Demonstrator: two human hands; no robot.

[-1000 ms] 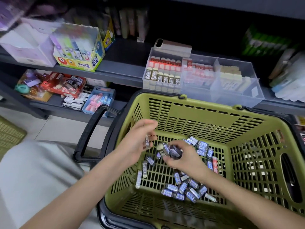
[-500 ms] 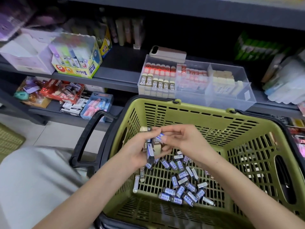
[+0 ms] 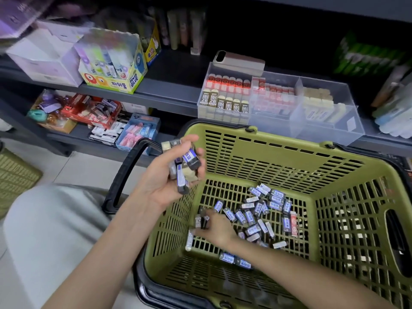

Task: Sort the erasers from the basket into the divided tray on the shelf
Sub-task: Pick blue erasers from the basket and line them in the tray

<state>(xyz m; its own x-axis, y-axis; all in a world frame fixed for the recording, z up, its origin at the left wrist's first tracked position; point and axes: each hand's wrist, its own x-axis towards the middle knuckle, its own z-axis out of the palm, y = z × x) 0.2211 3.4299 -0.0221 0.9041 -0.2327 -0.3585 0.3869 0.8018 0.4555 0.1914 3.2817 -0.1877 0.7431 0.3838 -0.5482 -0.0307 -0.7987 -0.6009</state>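
Two hands are at work over the basket. Our left hand (image 3: 160, 181) is raised beside the left rim, palm up, fingers curled round a bundle of small blue-and-black sleeved erasers (image 3: 188, 158); we count at least five in it, one with a cream end showing. Our right hand (image 3: 217, 229) is down on the floor of the olive-green slotted plastic basket (image 3: 289, 141), its fingers reaching left among two black-sleeved pieces marked 2B. Blur hides the fingertips, so we cannot tell whether they have closed on anything.

Around that hand lie roughly thirty loose erasers (image 3: 256, 210), nearly all blue-sleeved, with one red-sleeved eraser (image 3: 293, 224) at the right edge of the heap. One black basket handle (image 3: 127, 172) hangs down outside the left wall.

Beyond the far rim, the clear plastic divided tray (image 3: 323, 128) stands on the dark grey shelf (image 3: 169, 94). It shows three compartments: the left holds rows of red-topped and black 2B pieces, the middle red-and-white ones, the right cream ones.

Half a second ago both hands met above the basket, the right pressing a piece into the bundle. Since then the right has dropped to the basket floor, while the left has lifted towards the rim with its load.
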